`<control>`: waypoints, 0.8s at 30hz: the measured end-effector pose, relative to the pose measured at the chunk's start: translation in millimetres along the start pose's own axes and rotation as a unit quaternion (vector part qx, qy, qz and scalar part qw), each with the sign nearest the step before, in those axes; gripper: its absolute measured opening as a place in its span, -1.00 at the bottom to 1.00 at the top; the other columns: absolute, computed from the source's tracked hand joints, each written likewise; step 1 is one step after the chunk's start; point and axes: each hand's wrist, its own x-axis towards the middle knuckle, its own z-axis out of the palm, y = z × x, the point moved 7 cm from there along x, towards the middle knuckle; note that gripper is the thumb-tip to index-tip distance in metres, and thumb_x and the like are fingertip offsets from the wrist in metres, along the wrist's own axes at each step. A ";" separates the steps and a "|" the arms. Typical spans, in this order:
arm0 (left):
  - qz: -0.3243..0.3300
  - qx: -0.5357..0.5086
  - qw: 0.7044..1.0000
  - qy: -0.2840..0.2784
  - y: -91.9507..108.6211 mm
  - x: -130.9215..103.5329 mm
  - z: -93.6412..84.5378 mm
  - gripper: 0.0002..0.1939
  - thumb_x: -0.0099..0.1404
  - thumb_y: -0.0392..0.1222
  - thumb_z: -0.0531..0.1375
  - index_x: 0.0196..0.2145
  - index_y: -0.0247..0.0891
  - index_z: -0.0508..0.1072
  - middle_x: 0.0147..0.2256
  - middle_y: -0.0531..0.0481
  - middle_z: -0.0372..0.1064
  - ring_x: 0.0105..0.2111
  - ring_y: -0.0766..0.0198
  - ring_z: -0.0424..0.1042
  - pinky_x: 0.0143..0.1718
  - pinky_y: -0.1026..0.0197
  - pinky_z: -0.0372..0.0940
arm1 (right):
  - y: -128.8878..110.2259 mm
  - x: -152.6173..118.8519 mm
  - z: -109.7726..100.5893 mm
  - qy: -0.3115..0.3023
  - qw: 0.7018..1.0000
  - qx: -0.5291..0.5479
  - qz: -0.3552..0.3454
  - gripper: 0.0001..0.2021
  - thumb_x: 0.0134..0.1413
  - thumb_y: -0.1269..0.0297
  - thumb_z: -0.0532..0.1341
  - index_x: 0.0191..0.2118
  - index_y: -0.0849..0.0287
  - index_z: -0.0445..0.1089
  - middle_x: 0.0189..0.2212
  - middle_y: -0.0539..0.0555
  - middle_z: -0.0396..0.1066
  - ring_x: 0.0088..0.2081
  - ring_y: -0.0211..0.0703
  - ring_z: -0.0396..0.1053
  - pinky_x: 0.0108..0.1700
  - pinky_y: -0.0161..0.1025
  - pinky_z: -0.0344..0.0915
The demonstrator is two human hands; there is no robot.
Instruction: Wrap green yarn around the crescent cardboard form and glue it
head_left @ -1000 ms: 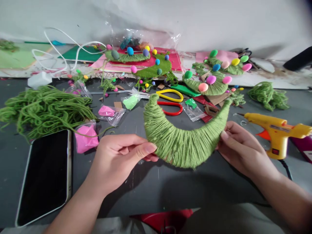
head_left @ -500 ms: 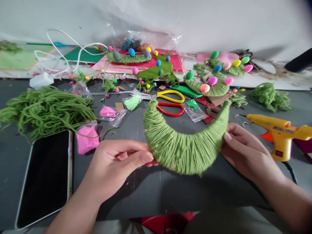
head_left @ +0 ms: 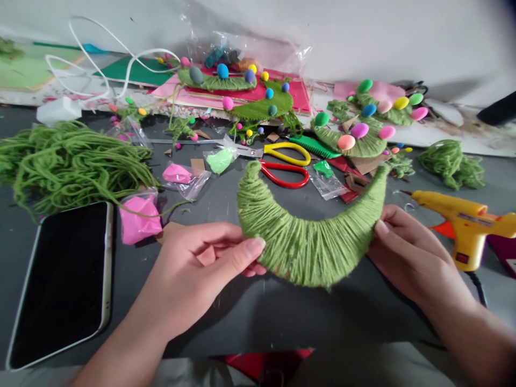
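Between my hands, raised over the dark table, is a crescent wrapped in green yarn point(head_left: 314, 242), its two tips pointing up. My left hand point(head_left: 201, 274) pinches its lower left edge, thumb in front and fingers behind. At the right edge, my right hand point(head_left: 419, 258) grips it between thumb and fingers. Just beyond the crescent lie scissors point(head_left: 287, 155) with one yellow and one red handle. Farther back rests a similar yarn-wrapped crescent point(head_left: 365, 141) with coloured pompoms along it.
A phone point(head_left: 62, 285) and a heap of green yarn point(head_left: 76, 166) occupy the left. Pink clay packets point(head_left: 140, 217) lie near them. On the right is a yellow glue gun point(head_left: 463, 215) with a small yarn bundle point(head_left: 451, 164) behind it. Another pompom crescent point(head_left: 220, 82) sits on coloured sheets.
Both hands keep hold of the crescent, which has hardly moved; its right tip is slightly farther right. The left thumb lies a little farther over its front. The camera view has tilted slightly.
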 end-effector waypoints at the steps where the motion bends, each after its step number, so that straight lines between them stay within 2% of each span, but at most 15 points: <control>1: -0.002 0.006 1.000 0.007 0.3 0.0 0.3 -0.81 0.16 -0.07 0.40 -0.53 -0.17 0.58 -0.58 0.07 0.49 -0.50 0.20 0.57 -0.47 0.32 0.47 | -0.3 -0.1 0.9 -0.005 1.000 -0.004 -0.008 -0.94 0.17 0.25 0.30 -0.27 0.07 0.43 -0.42 0.03 0.30 -0.40 -0.23 0.29 -0.34 -0.34 0.39; 4: -0.006 0.018 0.999 0.034 -0.6 -1.2 -1.6 -0.79 0.16 -0.04 0.40 -0.53 -0.18 0.58 -0.58 0.05 0.49 -0.50 0.17 0.58 -0.49 0.32 0.45 | -0.9 -0.5 4.0 -0.017 1.000 -0.008 -0.016 -0.95 0.20 0.25 0.29 -0.26 0.07 0.44 -0.42 0.03 0.31 -0.40 -0.23 0.29 -0.32 -0.33 0.37; 6: -0.013 0.018 0.999 0.025 -4.8 -0.9 -2.8 -0.76 0.15 0.00 0.40 -0.53 -0.18 0.59 -0.59 0.01 0.51 -0.50 0.15 0.58 -0.48 0.30 0.45 | -0.8 -0.9 5.7 -0.020 1.000 0.000 -0.007 -0.94 0.21 0.24 0.28 -0.26 0.07 0.44 -0.42 0.03 0.31 -0.39 -0.24 0.28 -0.32 -0.34 0.36; 8: -0.025 -0.007 0.999 -0.043 -11.1 0.8 1.8 -0.70 0.17 0.08 0.38 -0.53 -0.19 0.61 -0.55 -0.07 0.54 -0.48 0.14 0.59 -0.43 0.28 0.46 | -0.9 -1.2 7.7 -0.027 0.999 0.016 0.009 -0.93 0.21 0.23 0.28 -0.26 0.07 0.43 -0.42 0.02 0.30 -0.39 -0.26 0.27 -0.32 -0.36 0.34; 11: -0.037 -0.094 0.987 -0.129 -15.3 2.6 8.2 -0.48 0.10 0.35 0.32 -0.35 -0.21 0.67 -0.38 -0.18 0.61 -0.36 0.10 0.61 -0.33 0.25 0.47 | -1.8 -0.7 9.1 -0.034 0.998 0.039 0.025 -0.90 0.20 0.22 0.30 -0.30 0.09 0.41 -0.41 0.02 0.29 -0.38 -0.26 0.26 -0.30 -0.36 0.33; 13: -0.027 -0.077 0.986 -0.146 -12.4 2.8 11.0 -0.42 0.09 0.39 0.30 -0.29 -0.22 0.67 -0.34 -0.20 0.61 -0.34 0.11 0.59 -0.31 0.25 0.46 | -2.4 0.1 9.1 -0.040 0.998 0.047 0.028 -0.88 0.19 0.21 0.31 -0.31 0.09 0.40 -0.41 0.02 0.29 -0.37 -0.25 0.27 -0.31 -0.36 0.33; 16: -0.027 0.020 0.995 -0.094 -7.9 1.7 9.1 -0.60 0.22 0.20 0.30 -0.44 -0.22 0.62 -0.45 -0.13 0.57 -0.40 0.16 0.57 -0.36 0.29 0.41 | -2.9 0.6 10.1 -0.055 0.997 0.055 0.028 -0.89 0.19 0.20 0.31 -0.30 0.09 0.41 -0.40 0.02 0.31 -0.37 -0.25 0.30 -0.31 -0.35 0.32; 18: -0.033 0.058 0.996 -0.064 -7.0 0.7 7.0 -0.62 0.25 0.14 0.28 -0.52 -0.20 0.56 -0.52 -0.07 0.54 -0.42 0.17 0.57 -0.38 0.30 0.40 | -3.8 -0.3 11.8 -0.061 0.996 0.063 0.024 -0.89 0.19 0.19 0.31 -0.29 0.08 0.43 -0.40 0.02 0.33 -0.38 -0.24 0.31 -0.31 -0.33 0.32; 19: -0.033 0.065 0.995 -0.066 -7.6 0.8 7.2 -0.62 0.25 0.13 0.28 -0.54 -0.20 0.55 -0.53 -0.06 0.54 -0.42 0.16 0.57 -0.39 0.31 0.41 | -4.2 -1.2 13.2 -0.064 0.996 0.066 0.022 -0.89 0.18 0.17 0.31 -0.26 0.07 0.44 -0.39 0.03 0.35 -0.38 -0.23 0.32 -0.31 -0.31 0.33; 22: -0.034 0.045 0.995 -0.088 -14.5 5.1 6.1 -0.67 0.24 0.11 0.31 -0.48 -0.20 0.59 -0.46 -0.05 0.57 -0.38 0.17 0.59 -0.34 0.31 0.46 | -3.4 -5.5 20.0 -0.083 0.995 0.054 0.028 -0.78 0.14 0.12 0.34 -0.12 0.03 0.47 -0.33 0.07 0.43 -0.37 -0.15 0.36 -0.33 -0.25 0.34; 24: -0.034 -0.006 0.997 -0.073 -19.7 10.0 1.1 -0.69 0.25 0.11 0.31 -0.39 -0.19 0.63 -0.38 -0.05 0.60 -0.35 0.17 0.60 -0.27 0.26 0.50 | -1.7 -8.4 23.4 -0.096 0.995 0.025 0.033 -0.72 0.14 0.15 0.35 -0.04 0.02 0.47 -0.29 0.08 0.47 -0.36 -0.13 0.38 -0.32 -0.24 0.34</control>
